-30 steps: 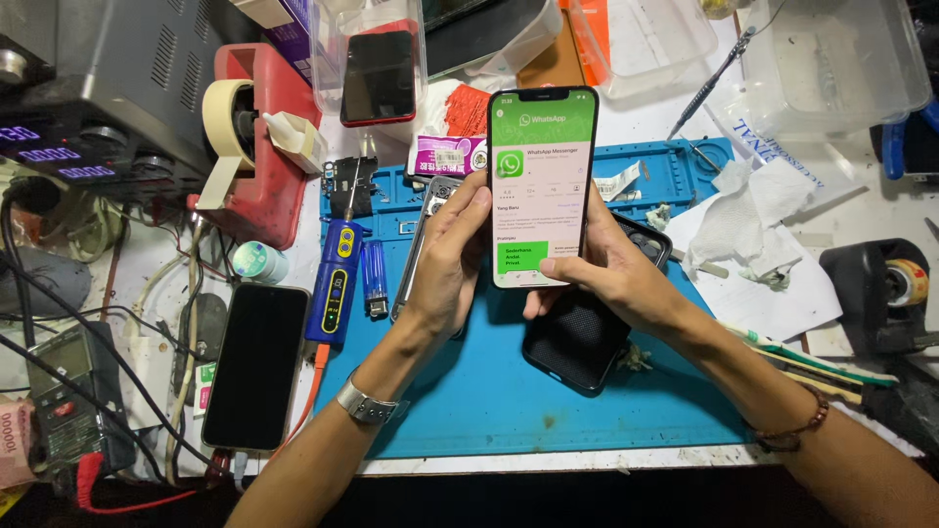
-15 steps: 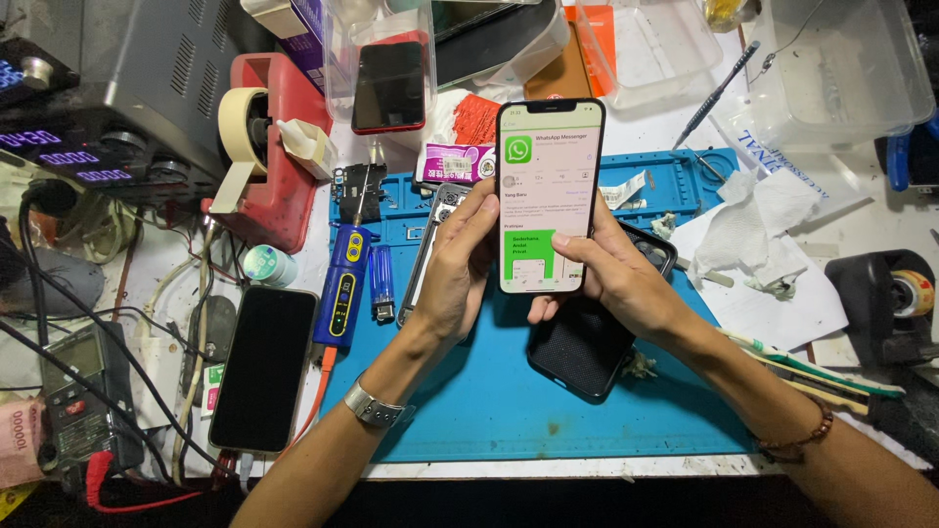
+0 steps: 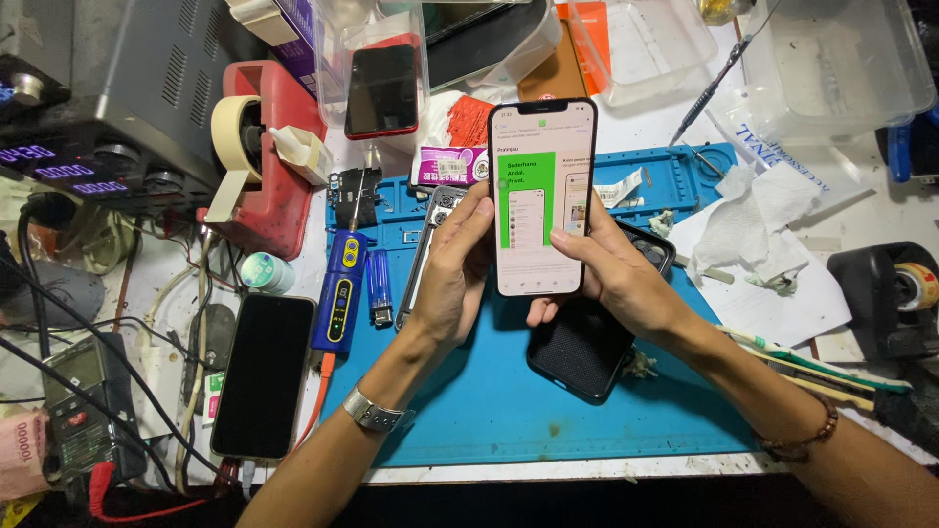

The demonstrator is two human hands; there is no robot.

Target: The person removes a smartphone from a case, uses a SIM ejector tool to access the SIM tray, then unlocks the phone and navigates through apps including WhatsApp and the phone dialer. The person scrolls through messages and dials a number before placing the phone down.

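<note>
Cluttered repair bench, blue work mat (image 3: pixel 489 411) at centre. Item: lit smartphone (image 3: pixel 541 196), upright above the mat, centre frame, screen showing a green panel. Left hand (image 3: pixel 455 269) grasps its left edge; right hand (image 3: pixel 611 274) grasps its right edge, one finger on the screen. Beneath the right hand: black phone case (image 3: pixel 577 352) lying on the mat. Left of mat: blue soldering tool (image 3: pixel 342 288), dark phone (image 3: pixel 264 372). Upper left: red tape dispenser (image 3: pixel 259 147). Right: crumpled tissue (image 3: pixel 753 225)

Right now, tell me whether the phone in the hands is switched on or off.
On. The phone, held upright between the left hand and right hand, has a lit screen showing a white page with a green panel.
</note>
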